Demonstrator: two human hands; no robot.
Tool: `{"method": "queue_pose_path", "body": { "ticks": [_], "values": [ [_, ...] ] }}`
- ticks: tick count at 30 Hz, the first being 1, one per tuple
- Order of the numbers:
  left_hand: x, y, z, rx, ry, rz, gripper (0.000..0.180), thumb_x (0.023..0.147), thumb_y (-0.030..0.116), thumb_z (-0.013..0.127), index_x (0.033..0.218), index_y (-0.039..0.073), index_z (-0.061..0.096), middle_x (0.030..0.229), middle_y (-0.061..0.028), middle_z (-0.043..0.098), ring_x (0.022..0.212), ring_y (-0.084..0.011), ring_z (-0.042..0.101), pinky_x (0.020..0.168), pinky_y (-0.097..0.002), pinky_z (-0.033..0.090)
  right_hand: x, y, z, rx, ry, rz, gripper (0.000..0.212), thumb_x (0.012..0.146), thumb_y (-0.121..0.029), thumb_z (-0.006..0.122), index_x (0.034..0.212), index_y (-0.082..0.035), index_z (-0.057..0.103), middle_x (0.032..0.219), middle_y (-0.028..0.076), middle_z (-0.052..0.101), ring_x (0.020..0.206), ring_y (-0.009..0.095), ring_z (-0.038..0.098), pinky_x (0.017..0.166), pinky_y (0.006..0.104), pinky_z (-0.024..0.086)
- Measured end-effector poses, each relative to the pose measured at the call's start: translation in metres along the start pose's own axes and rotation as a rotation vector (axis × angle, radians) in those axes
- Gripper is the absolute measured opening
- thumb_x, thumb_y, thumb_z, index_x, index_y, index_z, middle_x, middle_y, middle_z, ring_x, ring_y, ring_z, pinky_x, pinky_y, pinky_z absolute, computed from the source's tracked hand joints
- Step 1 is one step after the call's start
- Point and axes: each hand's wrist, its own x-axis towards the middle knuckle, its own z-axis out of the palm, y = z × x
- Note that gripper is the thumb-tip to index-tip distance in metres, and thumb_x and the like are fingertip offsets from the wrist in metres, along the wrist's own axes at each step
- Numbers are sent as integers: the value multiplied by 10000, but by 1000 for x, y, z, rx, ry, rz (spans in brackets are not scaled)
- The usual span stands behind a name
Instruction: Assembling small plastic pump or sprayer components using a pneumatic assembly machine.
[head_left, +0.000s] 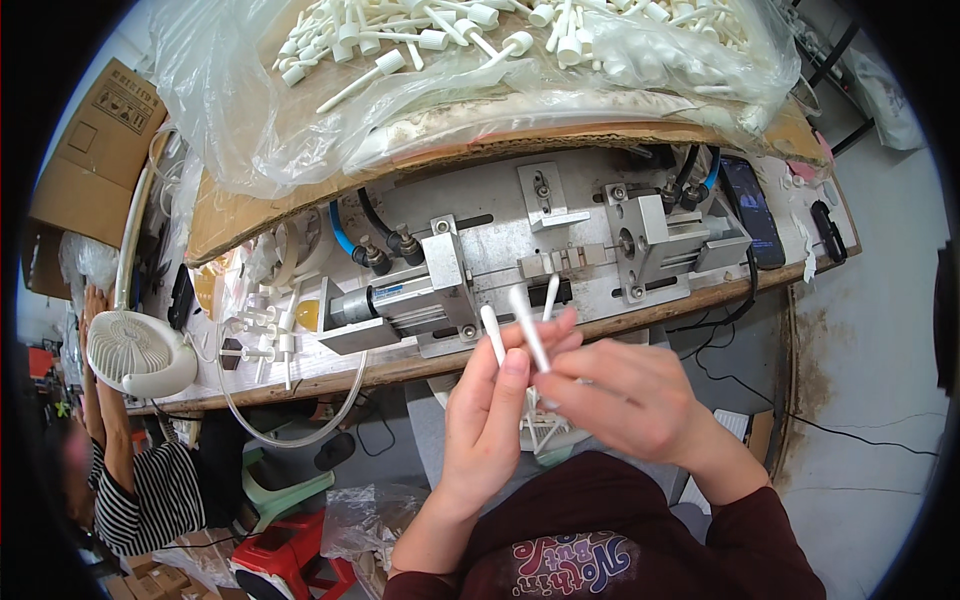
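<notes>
My left hand [485,415] is closed, with a white plastic rod [491,328] pinched between thumb and fingers, its rounded tip upward. Close beside it, my right hand [630,395] is closed on a second white rod [526,322], slightly blurred. A third white rod [552,294] rises behind the right fingers; which hand has it I cannot tell. Just beyond the hands lies a metal clamping fixture, with a small slotted block [572,262] between a left air cylinder [400,300] and a right clamp unit [650,245]. More white pieces show partly hidden below my hands.
A cardboard shelf [230,215] above the fixture bears plastic film and a heap of white stemmed parts [390,65]. A phone [752,210] and black marker [828,232] lie right. Left are a white fan [140,350], joined white parts [262,335], tubing and another person's arm [110,400].
</notes>
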Motion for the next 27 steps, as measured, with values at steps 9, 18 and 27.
{"method": "queue_pose_path", "body": {
  "ticks": [9,18,27],
  "values": [
    [-7,5,-15,97,22,-57,444,996,93,475,1407,-44,379,1101,-116,595,740,-65,487,634,-210,420,7,21,15,-341,-1,122,193,716,-101,661,881,-4,644,1129,185,684,606,147,637,587,264,488],
    [-5,21,-17,176,-5,150,457,885,-160,539,1335,-85,507,1288,-201,514,1158,-287,609,952,-314,541,23,10,6,-489,-166,138,110,718,-124,649,769,-51,584,1117,200,687,567,128,624,555,253,456],
    [-5,28,-25,576,207,414,355,694,-50,815,1030,-33,703,1157,-142,597,920,-183,678,768,-270,623,134,41,-44,-29,109,338,221,825,-251,695,923,-53,678,856,102,675,707,260,654,665,367,516]
  ]
}}
